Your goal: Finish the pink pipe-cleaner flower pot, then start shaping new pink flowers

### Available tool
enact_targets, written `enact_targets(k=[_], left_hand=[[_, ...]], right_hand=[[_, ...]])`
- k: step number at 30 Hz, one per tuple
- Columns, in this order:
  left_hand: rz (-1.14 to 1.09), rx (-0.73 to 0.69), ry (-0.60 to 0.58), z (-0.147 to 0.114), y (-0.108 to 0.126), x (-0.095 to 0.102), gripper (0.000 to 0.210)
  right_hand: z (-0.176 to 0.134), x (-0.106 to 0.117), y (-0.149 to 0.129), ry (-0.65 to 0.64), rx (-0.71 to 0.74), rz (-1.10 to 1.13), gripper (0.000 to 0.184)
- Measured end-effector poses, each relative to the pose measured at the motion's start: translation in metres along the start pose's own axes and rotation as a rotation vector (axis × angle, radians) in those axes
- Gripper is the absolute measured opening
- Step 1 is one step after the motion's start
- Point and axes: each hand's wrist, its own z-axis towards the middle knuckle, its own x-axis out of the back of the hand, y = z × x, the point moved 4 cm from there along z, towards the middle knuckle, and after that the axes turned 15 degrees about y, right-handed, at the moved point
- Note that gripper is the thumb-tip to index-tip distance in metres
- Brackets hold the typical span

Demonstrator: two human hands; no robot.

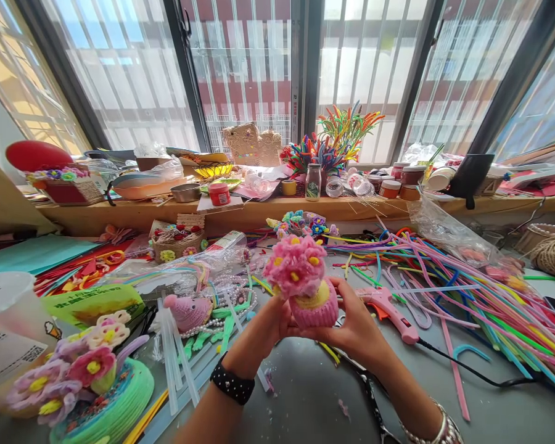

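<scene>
Between both hands, a little above the grey table, I hold a small pink pot of fuzzy pipe-cleaner flowers [312, 306]. Its blossoms are pink with yellow centres, and a yellow band rings the pot's top. My left hand [271, 327] grips the pot's left side, its fingers partly hidden. From the right, my right hand [349, 317] is closed on the other side, with fingers around the back and base. Just past that hand lies a pink hot glue gun [391, 314] with a black cord. A pink knitted figure [189, 313] rests to the left.
Glue sticks [173, 357] and a green base with purple flowers [106, 401] lie at left, beside a plastic cup [13, 345]. Many pipe cleaners [481, 296] spread across the right. Jars and craft supplies crowd the wooden ledge [259, 209] below the windows. Scissors [374, 401] lie near my right wrist.
</scene>
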Motion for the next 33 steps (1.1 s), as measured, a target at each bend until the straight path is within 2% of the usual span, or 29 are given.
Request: enact_targets(k=[3,6,10,13,16,20,25,29,31,33], left_hand=[[0.031,0.055,-0.034,-0.004,0.001,-0.008,0.041],[0.067,0.050,0.001,-0.005,0.004,-0.009,0.040],[0.132,-0.007,0.091,-0.003,0.007,-0.004,0.048],[0.170,-0.015,0.109,0.001,0.006,-0.002,0.060],[0.164,0.024,0.102,0.006,0.003,-0.003,0.068],[0.087,0.034,0.041,0.004,0.002,-0.009,0.060],[-0.104,0.033,-0.015,-0.006,0.006,-0.016,0.041],[-0.264,0.104,-0.205,-0.010,0.003,-0.027,0.046],[-0.328,0.079,-0.230,-0.010,0.004,-0.029,0.047],[-0.373,0.015,-0.193,-0.008,0.006,-0.028,0.047]], right_hand=[[0.001,0.002,0.003,0.090,-0.054,-0.021,0.069],[0.001,0.003,0.005,0.109,-0.070,0.016,0.069],[0.003,0.005,0.007,0.013,-0.113,0.137,0.064],[0.004,0.006,0.005,-0.090,-0.136,0.221,0.056],[0.005,0.006,0.005,-0.093,-0.136,0.250,0.051],[0.006,0.008,0.006,0.017,-0.143,0.275,0.051],[0.004,0.007,0.002,-0.020,-0.126,0.418,0.050],[0.006,0.011,0.002,-0.007,-0.078,0.384,0.044],[0.007,0.014,0.005,0.037,-0.079,0.335,0.041],[0.007,0.014,0.008,0.066,-0.110,0.334,0.040]])
